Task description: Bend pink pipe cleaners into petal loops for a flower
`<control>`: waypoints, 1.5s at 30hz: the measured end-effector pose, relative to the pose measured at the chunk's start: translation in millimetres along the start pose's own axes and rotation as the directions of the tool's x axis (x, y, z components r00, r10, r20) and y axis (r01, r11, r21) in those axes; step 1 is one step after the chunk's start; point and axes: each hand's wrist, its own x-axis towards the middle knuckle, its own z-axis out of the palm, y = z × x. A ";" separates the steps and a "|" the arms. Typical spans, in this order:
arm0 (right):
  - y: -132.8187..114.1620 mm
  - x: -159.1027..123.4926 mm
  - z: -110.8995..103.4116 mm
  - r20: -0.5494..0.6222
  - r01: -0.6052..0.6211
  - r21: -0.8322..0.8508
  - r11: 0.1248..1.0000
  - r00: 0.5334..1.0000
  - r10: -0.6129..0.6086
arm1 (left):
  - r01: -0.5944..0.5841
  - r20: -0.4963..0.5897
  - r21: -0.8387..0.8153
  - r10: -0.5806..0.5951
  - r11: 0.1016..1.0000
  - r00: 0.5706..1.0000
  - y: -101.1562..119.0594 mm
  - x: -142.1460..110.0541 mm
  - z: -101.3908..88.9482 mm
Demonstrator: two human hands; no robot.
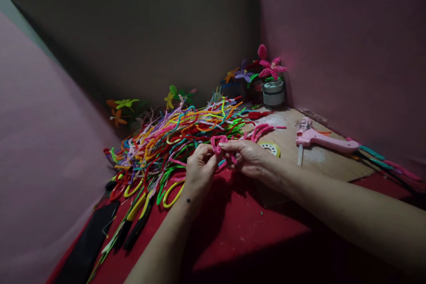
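A pink pipe cleaner, bent into loops, is pinched between both hands above the red tabletop. My left hand closes its thumb and fingers on the left side of the loops. My right hand grips them from the right, with a short pink end poking out below its fingers. Just behind the hands lies a large heap of colourful pipe cleaners. More pink pipe cleaners rest on the board beyond my right hand, near a yellow-rimmed roll of tape.
A pink glue gun with a glue stick lies on the brown board at right. Pliers with yellow-black handles, yellow-handled scissors and a dark flat object are at left. Pipe-cleaner flowers stand behind in a grey-white container.
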 end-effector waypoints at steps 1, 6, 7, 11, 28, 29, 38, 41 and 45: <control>0.9 0.4 -0.1 -0.002 0.004 0.009 1.000 1.000 -0.004 | -0.039 -0.008 0.031 0.039 0.999 0.999 -0.7 -0.4 0.5; 3.6 2.6 0.6 -0.056 0.058 0.059 0.997 0.997 -0.055 | -0.191 0.056 0.283 0.183 0.940 0.982 0.4 -1.3 1.0; 3.4 2.7 0.7 -0.068 0.063 0.054 0.997 0.996 -0.059 | -0.202 0.094 0.327 0.181 0.923 0.979 0.2 -1.2 1.0; 0.8 2.1 0.9 -0.088 -0.007 -0.002 1.000 0.996 0.007 | -0.207 0.232 0.423 0.115 0.882 0.966 -2.1 0.7 -1.2; 0.8 3.7 0.0 -0.161 0.081 -0.041 0.996 0.983 -0.087 | 0.326 0.363 -0.209 -0.236 0.922 0.901 11.6 5.8 -24.0; 1.7 4.0 -0.2 -0.156 0.091 -0.035 0.995 0.983 -0.096 | 0.391 0.365 -0.299 -0.275 0.870 0.890 13.0 4.6 -20.5; 4.3 0.9 -0.5 -0.026 0.104 -0.059 0.993 0.994 -0.106 | 0.521 0.410 -0.560 -0.330 0.645 0.850 15.9 -0.8 -6.5; 5.3 1.6 -1.0 -0.028 0.159 -0.056 0.986 0.987 -0.161 | 0.519 0.372 -0.505 -0.369 0.689 0.852 16.4 -1.8 -5.9; 6.0 5.2 -2.5 -0.035 0.210 -0.042 0.977 0.977 -0.211 | 0.527 0.384 -0.443 -0.377 0.726 0.843 16.7 -3.1 -3.6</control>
